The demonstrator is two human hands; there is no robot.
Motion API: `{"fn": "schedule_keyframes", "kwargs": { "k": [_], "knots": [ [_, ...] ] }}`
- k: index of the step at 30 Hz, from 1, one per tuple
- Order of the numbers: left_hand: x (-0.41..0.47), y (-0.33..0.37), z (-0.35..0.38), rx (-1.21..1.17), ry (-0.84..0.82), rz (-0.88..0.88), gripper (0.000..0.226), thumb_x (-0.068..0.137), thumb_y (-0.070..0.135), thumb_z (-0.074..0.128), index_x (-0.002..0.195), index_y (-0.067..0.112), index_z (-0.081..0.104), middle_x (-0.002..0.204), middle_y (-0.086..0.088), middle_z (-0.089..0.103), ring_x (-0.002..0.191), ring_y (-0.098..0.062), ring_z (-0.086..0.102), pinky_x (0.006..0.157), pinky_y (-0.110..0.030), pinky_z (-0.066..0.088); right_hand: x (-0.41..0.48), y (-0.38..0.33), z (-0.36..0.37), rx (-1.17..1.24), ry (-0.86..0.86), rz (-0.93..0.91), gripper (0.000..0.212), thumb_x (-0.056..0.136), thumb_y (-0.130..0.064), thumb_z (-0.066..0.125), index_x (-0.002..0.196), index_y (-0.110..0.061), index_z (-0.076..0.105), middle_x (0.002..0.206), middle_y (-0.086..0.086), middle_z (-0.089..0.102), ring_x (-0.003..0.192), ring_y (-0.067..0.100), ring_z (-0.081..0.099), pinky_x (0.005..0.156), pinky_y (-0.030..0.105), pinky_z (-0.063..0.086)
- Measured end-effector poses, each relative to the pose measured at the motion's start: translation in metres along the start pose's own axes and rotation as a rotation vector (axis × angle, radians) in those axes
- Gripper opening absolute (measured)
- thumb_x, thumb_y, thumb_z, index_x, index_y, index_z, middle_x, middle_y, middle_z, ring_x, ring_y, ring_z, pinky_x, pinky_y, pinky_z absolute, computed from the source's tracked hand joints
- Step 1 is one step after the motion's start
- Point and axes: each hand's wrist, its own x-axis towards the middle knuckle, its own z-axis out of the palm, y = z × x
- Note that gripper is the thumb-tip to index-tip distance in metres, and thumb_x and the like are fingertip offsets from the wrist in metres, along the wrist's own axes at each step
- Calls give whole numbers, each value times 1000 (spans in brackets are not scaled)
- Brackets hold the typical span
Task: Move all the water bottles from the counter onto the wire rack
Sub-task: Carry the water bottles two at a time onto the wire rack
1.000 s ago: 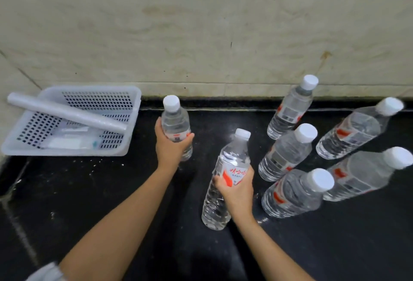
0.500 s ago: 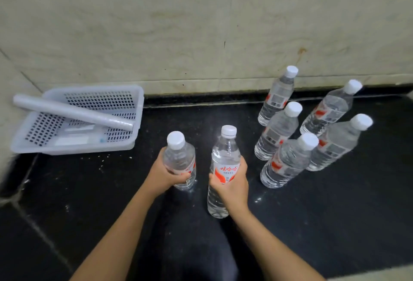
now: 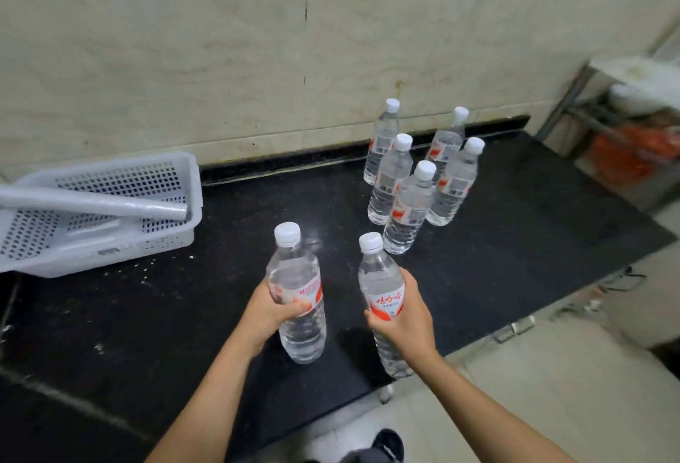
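Observation:
My left hand [image 3: 266,315] grips a clear water bottle [image 3: 294,271] with a white cap and a red and white label, lifted above the black counter [image 3: 147,315]. My right hand [image 3: 404,319] grips a second water bottle [image 3: 379,278] the same way, upright, over the counter's front edge. Several more water bottles [image 3: 412,190] stand upright in a cluster on the counter near the wall. A metal rack [image 3: 574,94] shows partly at the far right, blurred.
A white perforated plastic basket [image 3: 110,212] sits at the counter's left with a white roll [image 3: 92,201] lying across it. A tiled wall [image 3: 257,57] backs the counter. Pale floor [image 3: 552,389] and my shoe [image 3: 388,446] lie below the front edge.
Both hands have drawn their bottles back from the cluster toward me and off the counter top. The view has pulled back and turned right, revealing the counter's right end and the floor.

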Motion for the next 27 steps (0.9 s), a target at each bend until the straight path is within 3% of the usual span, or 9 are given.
{"fn": "schedule_keyframes", "kwargs": {
  "k": [3, 7, 11, 15, 18, 21, 22, 27],
  "knots": [
    [-11, 2, 26, -45, -62, -26, 68, 35, 23, 74, 99, 5, 60, 73, 6, 75, 70, -6, 69, 61, -16, 53, -15, 12, -25, 3, 34, -4, 58, 64, -17, 75, 93, -48, 36, 92, -15, 52, 88, 12, 55, 79, 30, 48],
    [-15, 15, 72, -39, -172, -13, 71, 36, 24, 76, 103, 9, 59, 82, 1, 74, 77, -9, 70, 65, -17, 53, -28, 35, -62, 39, 128, -6, 69, 63, -17, 79, 110, -42, 34, 99, -16, 52, 91, 9, 54, 79, 19, 42],
    [-20, 25, 135, 34, -242, 14, 76, 35, 26, 76, 106, 8, 58, 90, -1, 71, 80, -8, 69, 68, -19, 54, -46, 64, -113, 75, 249, -25, 67, 61, -11, 79, 99, -45, 37, 94, -29, 49, 84, 4, 54, 68, 5, 39],
    [-30, 25, 221, 64, -223, 45, 67, 31, 28, 75, 96, 17, 59, 78, 7, 72, 71, -3, 68, 63, -14, 53, -71, 110, -179, 86, 355, -1, 66, 60, -12, 77, 100, -48, 38, 97, -13, 58, 88, 11, 57, 67, 13, 40],
    [-37, 22, 290, 129, -187, 76, 73, 29, 31, 73, 99, 19, 57, 82, 9, 70, 69, -1, 66, 60, -11, 51, -93, 150, -230, 65, 411, 79, 67, 60, -22, 77, 116, -37, 43, 103, -7, 60, 95, 18, 59, 72, 24, 43],
    [-44, 18, 354, 216, -189, 114, 82, 33, 37, 75, 110, 18, 54, 99, -3, 69, 88, -17, 66, 76, -29, 55, -110, 189, -279, 44, 500, 130, 78, 53, -38, 70, 125, -28, 43, 109, -3, 63, 98, 22, 60, 78, 33, 49],
    [-48, 18, 374, 229, -191, 115, 81, 34, 38, 75, 110, 19, 54, 100, -3, 69, 90, -19, 66, 79, -34, 54, -115, 201, -293, 43, 530, 146, 78, 53, -35, 71, 126, -27, 43, 108, -3, 62, 99, 22, 60, 77, 33, 48],
    [-57, 25, 458, 264, -191, 113, 77, 33, 44, 71, 105, 19, 57, 94, -1, 69, 87, -18, 66, 72, -29, 50, -135, 242, -356, 69, 677, 187, 71, 59, -16, 79, 121, -26, 46, 99, -9, 55, 97, 21, 59, 74, 28, 44]
  ]
}}
